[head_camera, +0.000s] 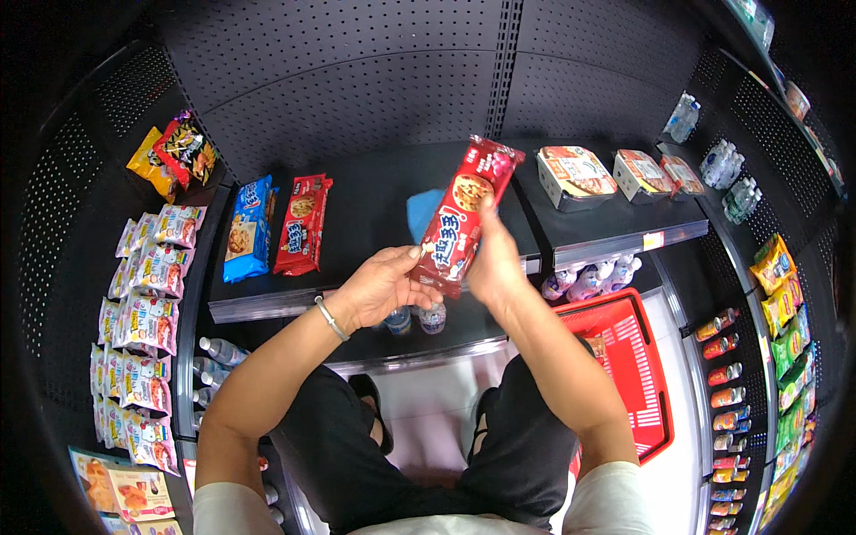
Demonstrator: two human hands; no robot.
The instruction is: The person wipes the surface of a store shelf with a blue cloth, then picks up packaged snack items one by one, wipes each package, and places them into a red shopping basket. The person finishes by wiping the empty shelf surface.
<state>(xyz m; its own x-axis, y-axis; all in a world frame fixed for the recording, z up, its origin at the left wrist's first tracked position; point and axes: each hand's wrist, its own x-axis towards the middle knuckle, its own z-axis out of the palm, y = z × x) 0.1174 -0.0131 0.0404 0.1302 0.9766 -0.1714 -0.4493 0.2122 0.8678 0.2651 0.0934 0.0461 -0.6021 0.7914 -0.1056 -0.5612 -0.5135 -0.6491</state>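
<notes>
Held between both hands above the shelf is a red cookie packet (pixel 461 214), tilted with its top to the upper right. My left hand (pixel 384 284) pinches its lower left corner, thumb on top. My right hand (pixel 496 257) grips its right edge, with the thumb resting on the front. Partly hidden behind the packet, a blue cloth-like piece (pixel 423 208) lies on the dark shelf (pixel 368 194). To the left, a red cookie packet pile (pixel 302 224) sits beside blue cookie packets (pixel 247 231).
Boxed instant meals (pixel 576 175) stand on the right shelf section. A red shopping basket (pixel 632 374) is on the floor at my right, with a packet inside. Snack bags (pixel 150 314) fill the left shelving. Drink cans (pixel 725 374) line the right side, and bottles (pixel 595 277) stand on the lower shelf.
</notes>
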